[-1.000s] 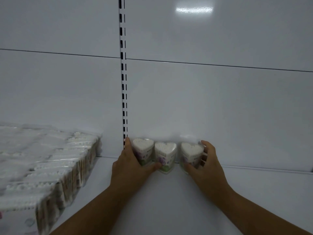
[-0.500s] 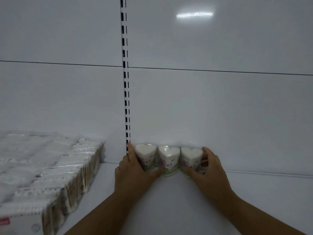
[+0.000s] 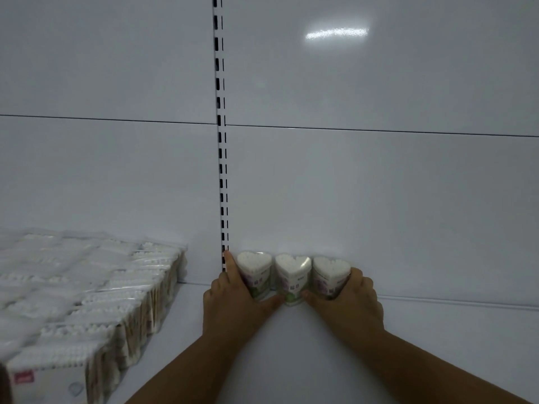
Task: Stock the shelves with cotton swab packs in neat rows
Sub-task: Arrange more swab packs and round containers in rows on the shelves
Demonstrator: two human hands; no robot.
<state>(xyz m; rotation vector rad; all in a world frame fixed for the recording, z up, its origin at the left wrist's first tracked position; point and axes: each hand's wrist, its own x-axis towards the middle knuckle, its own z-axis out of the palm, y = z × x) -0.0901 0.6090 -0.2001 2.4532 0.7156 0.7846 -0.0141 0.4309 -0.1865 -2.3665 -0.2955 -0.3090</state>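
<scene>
Both bare forearms reach forward, converging toward the back edge of the shelf (image 3: pixel 437 345). The left hand (image 3: pixel 233 304) cups the left swab pack (image 3: pixel 252 272), index finger straight up its side and thumb across its front. The right hand (image 3: pixel 354 304) wraps curled fingers (image 3: pixel 357 279) round the right swab pack (image 3: pixel 329 272), thumb pointing inward.

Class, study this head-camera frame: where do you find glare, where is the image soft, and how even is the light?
Head view: a bright glare streak sits high on the back panel; the light is dim and bluish overall; the wrapped swab bundles at lower left look soft and smeared, while the heart-shaped packs look fairly sharp.
</scene>
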